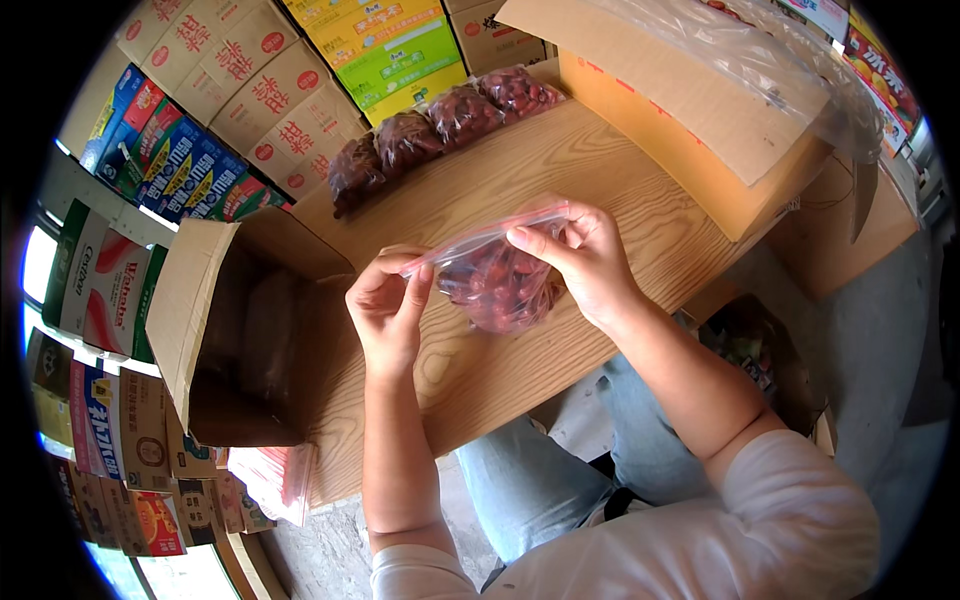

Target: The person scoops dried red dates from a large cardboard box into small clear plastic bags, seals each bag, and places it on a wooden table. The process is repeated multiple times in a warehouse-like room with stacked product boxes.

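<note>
Between my two hands hangs a clear zip-lock plastic bag of dark red dried fruit that look like jujubes. Its red-edged zip strip runs slanting from one hand to the other. My left hand pinches the strip's left end between thumb and fingers. Toward the right end, my right hand grips the strip with its thumb on the near side. The bag is just over the wood-grain table; whether its bottom touches the wood I cannot tell. Whether the zip is fully pressed together is too fine to see.
Several filled bags of the red fruit line the table's far edge. An open cardboard box lies at the left, beside flat red-edged bags. A large carton with plastic film stands at the right. Stacked cartons rise behind.
</note>
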A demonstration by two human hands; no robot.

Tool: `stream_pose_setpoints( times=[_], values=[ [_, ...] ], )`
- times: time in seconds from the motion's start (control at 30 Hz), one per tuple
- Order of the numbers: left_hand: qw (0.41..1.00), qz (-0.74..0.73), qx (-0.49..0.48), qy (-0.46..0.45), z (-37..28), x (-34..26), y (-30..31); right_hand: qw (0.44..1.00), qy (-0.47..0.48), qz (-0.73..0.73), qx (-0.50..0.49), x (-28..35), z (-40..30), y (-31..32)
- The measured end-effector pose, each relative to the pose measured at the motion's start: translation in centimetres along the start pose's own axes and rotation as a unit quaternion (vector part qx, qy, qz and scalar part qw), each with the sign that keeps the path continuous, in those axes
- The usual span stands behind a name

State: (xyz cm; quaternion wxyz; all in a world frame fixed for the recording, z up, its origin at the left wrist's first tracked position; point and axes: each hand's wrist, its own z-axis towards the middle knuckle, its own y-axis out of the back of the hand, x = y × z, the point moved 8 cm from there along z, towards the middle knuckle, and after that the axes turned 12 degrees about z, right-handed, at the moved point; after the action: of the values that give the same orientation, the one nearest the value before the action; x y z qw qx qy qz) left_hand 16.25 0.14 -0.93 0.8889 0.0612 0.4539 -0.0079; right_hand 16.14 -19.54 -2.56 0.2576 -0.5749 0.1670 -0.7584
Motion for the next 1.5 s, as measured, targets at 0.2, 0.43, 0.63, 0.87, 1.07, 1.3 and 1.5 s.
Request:
stream_pose_setpoints(
  times=[0.2, 0.43, 0.63, 0.87, 1.07, 1.3, 1.5],
  values=[
    [0.999, -0.018, -0.010, 0.029, -0.1, 0.1, -0.4, 1.000, -0.004, -0.004, 0.000, 0.0, -0.1, -0.2],
    [0.999, 0.021, 0.027, -0.003, 0.1, -0.8, -1.2, 1.000, 0.016, -0.013, 0.005, 0.0, -0.2, -0.4],
    [0.999, 0.025, 0.039, 0.013, 0.3, -1.0, -2.1, 0.999, 0.039, -0.018, 0.032, 0.2, -0.3, -0.8],
    [0.998, 0.044, 0.035, 0.012, 0.3, -1.2, -2.3, 0.999, 0.015, -0.011, 0.040, 0.4, -0.3, -1.4],
    [0.999, -0.013, 0.032, 0.033, 0.0, -0.3, -2.4, 0.997, -0.011, -0.001, 0.073, -0.6, 0.0, -2.1],
    [0.997, -0.043, 0.031, 0.052, 0.0, -0.2, -3.6, 0.997, 0.003, -0.017, 0.077, -0.3, 0.0, -2.1],
    [0.996, -0.046, 0.023, 0.069, -0.1, -0.2, -3.6, 0.999, -0.018, -0.019, 0.045, 0.1, -0.1, -1.1]
  ],
)
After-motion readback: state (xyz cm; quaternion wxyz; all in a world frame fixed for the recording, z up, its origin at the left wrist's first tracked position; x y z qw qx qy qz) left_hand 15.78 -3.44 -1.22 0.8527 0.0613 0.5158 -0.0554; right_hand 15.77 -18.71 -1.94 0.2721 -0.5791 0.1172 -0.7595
